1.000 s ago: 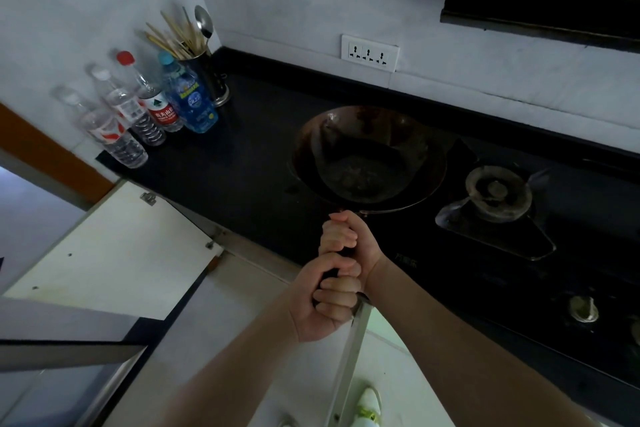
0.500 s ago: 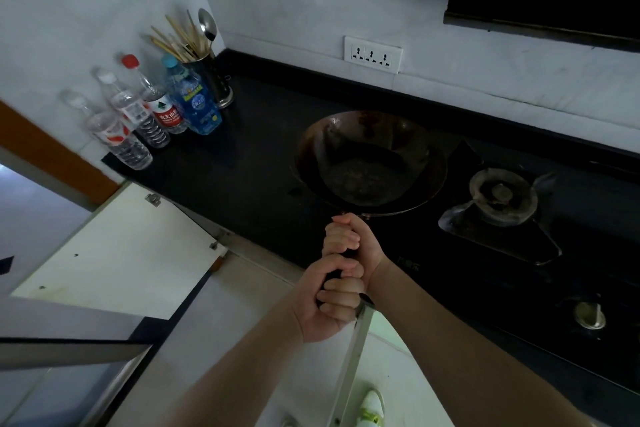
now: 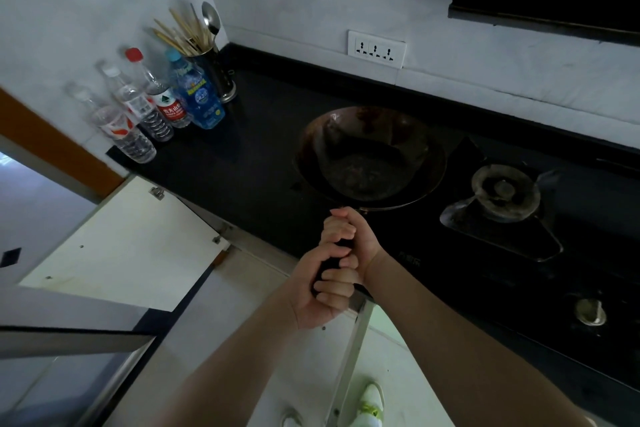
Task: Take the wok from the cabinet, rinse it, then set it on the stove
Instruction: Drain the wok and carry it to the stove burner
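Dark and rusty brown inside, the wok [image 3: 372, 156] sits over the left side of the black stove [image 3: 519, 253], with its handle [image 3: 332, 263] pointing back at the person. Both hands are wrapped tight round the handle, fingers curled. The right hand [image 3: 349, 232] is nearer the pan. The left hand [image 3: 322, 291] is just behind it, and the two touch. Both arms reach forward from the bottom, almost straight. A bare burner [image 3: 504, 192] is to the right of the wok. Four bottles [image 3: 156, 107] stand in a row by the wall on the left, next to a cup of chopsticks [image 3: 214, 76]. A white cabinet door [image 3: 128, 246] hangs open below.
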Motion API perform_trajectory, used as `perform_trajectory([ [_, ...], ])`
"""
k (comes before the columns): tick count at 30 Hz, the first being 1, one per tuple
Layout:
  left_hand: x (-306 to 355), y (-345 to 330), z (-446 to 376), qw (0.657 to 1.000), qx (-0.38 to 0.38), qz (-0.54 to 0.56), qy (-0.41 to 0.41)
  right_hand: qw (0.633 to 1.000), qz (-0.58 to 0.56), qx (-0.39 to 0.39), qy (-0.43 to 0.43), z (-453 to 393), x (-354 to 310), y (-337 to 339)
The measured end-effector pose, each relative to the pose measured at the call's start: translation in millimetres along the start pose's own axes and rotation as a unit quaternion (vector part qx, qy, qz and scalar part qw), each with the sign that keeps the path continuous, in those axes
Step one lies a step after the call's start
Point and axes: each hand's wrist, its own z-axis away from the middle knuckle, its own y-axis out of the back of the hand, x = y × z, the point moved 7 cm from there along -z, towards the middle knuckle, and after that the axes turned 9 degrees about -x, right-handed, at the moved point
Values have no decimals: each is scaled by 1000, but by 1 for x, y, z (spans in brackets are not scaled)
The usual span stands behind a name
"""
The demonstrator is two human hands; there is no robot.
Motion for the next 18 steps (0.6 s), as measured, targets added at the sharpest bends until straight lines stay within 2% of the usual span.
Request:
perform_trajectory([
  [4, 4, 9, 10, 992, 79, -96, 25, 997, 62, 53, 14, 4, -2, 10],
  [9, 12, 21, 34, 952, 219, -195, 90, 976, 152, 155, -31, 7, -1, 24],
  [12, 22, 35, 46, 912, 302, -269, 65, 956, 229, 174, -59, 9, 3, 32],
  [15, 30, 47, 53, 895, 324, -308, 16, 926, 318, 194, -59, 3, 8, 47],
  [18, 32, 54, 57, 882, 340, -324, -18, 870, 419, 254, -49, -3, 11, 58],
])
